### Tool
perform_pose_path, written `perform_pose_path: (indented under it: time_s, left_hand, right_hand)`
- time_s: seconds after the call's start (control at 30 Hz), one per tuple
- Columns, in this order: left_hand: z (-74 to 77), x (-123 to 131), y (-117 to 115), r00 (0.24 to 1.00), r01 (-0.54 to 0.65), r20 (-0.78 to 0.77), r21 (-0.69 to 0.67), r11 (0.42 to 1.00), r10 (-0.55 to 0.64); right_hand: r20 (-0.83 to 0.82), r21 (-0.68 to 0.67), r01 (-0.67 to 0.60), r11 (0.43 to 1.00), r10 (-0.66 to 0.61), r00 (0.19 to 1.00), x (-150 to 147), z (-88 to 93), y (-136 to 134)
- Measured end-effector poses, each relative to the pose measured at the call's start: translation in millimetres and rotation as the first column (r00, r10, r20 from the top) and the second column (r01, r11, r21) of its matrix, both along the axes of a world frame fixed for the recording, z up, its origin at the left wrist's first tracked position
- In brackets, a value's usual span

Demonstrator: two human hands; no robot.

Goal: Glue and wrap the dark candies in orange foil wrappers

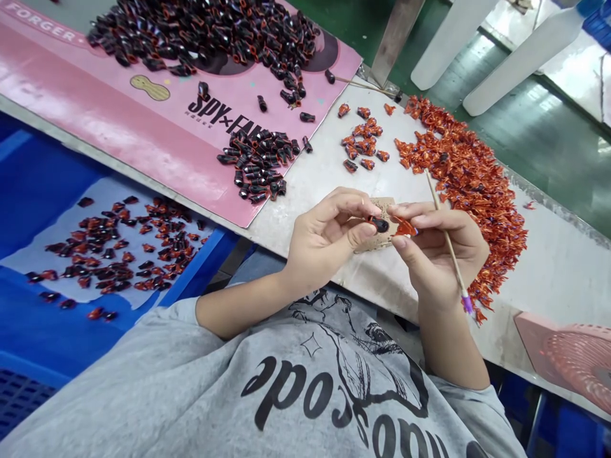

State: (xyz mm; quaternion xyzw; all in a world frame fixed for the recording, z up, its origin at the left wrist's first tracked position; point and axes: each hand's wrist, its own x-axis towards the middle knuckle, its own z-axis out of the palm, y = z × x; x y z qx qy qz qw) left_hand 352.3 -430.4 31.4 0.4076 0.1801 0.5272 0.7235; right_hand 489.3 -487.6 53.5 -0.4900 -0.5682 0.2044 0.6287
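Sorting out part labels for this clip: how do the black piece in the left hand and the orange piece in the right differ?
Colour: the black piece is mostly black with some orange; the orange piece is mostly orange with a little blue.
Shape: the black piece looks rounded; the orange piece looks pointed.
Hold: the left hand has only the black piece; the right hand has the orange piece plus a thin stick.
Shared: both small, glossy.
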Motion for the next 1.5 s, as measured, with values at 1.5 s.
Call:
perform_pose_path:
  time_s: [1.5]
  left_hand:
    - [-6.1, -11.0, 27.1, 0.89, 0.027, -0.401, 0.52, 0.854, 0.217]
  right_hand:
    - [0.592, 0.247, 0.088, 0.965, -0.223, 0.775, 1.0, 2.3, -2.7]
